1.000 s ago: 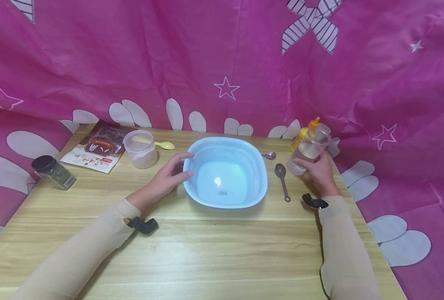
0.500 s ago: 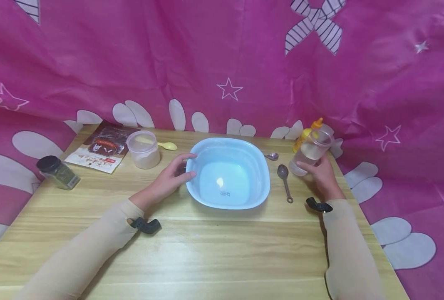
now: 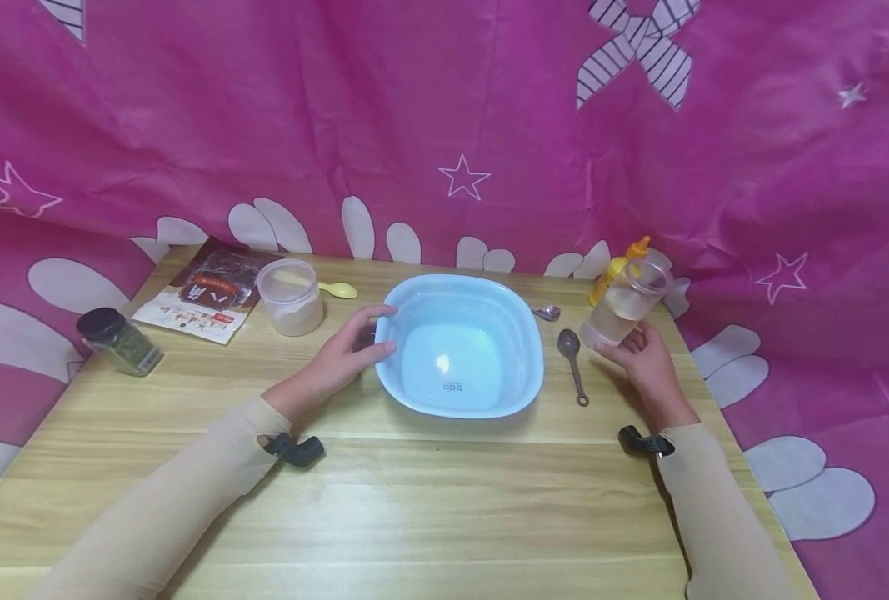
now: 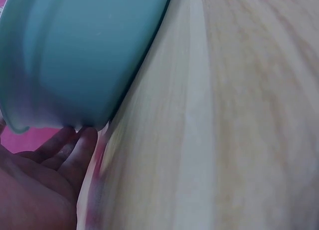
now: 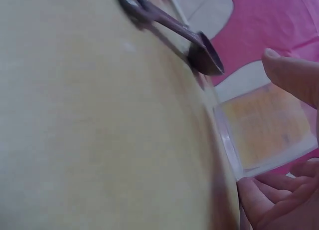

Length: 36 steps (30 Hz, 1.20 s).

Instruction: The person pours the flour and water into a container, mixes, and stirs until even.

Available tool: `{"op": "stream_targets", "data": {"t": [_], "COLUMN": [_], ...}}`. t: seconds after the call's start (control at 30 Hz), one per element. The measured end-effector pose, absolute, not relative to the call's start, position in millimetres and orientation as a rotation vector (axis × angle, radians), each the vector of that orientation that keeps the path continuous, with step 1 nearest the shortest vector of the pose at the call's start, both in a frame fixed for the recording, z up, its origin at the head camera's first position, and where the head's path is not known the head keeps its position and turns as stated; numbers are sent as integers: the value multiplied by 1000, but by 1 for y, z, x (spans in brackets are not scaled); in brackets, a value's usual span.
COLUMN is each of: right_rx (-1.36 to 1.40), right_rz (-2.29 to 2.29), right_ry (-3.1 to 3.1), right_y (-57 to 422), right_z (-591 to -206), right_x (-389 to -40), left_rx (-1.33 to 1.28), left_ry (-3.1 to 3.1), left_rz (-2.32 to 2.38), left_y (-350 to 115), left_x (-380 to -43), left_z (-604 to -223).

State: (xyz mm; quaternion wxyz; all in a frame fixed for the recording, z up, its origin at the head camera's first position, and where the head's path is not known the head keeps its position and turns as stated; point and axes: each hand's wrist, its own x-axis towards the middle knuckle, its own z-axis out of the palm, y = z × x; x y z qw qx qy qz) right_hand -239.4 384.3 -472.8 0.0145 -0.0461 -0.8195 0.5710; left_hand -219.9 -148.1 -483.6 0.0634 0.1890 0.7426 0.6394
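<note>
A light blue plastic basin [image 3: 459, 346] stands mid-table. My left hand [image 3: 339, 358] holds its left side, with thumb and index fingertip over the rim; in the left wrist view several fingertips [image 4: 82, 140] touch the outer wall. At the right stands a clear plastic cup [image 3: 616, 312] with clear liquid inside. My right hand [image 3: 642, 362] is beside its base, fingers loosely bent. The right wrist view has the thumb [image 5: 291, 73] apart from the cup [image 5: 269, 130], and the other fingers near its bottom. Between basin and cup lies a dark brown spoon [image 3: 571, 362].
Behind the cup is a yellow squeeze bottle [image 3: 605, 279]. A metal spoon [image 3: 547, 313] lies behind the basin's right side. To the left are a tub of white powder [image 3: 294, 312], a yellow spoon [image 3: 339, 290], a spice packet [image 3: 200, 296] and a black-lidded jar [image 3: 122, 342].
My right hand has loosened from the cup and drawn slightly down and towards me. The cup stays in place. My left hand keeps hold of the basin; the view has shifted slightly.
</note>
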Motion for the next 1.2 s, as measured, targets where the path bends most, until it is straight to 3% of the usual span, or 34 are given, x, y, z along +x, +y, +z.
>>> {"op": "stream_targets", "data": {"t": [0.6, 1.2], "right_rx": [-214, 31], "right_rz": [1610, 1076], "right_ry": [-2774, -2971], "right_y": [374, 349], "right_z": [-472, -478], "right_x": [-200, -195], "left_rx": [578, 594], "left_ry": [2227, 2236], "left_rz": [1950, 1935], "left_y": [-149, -149], "left_x": [-220, -221], "left_z": [-486, -485]}}
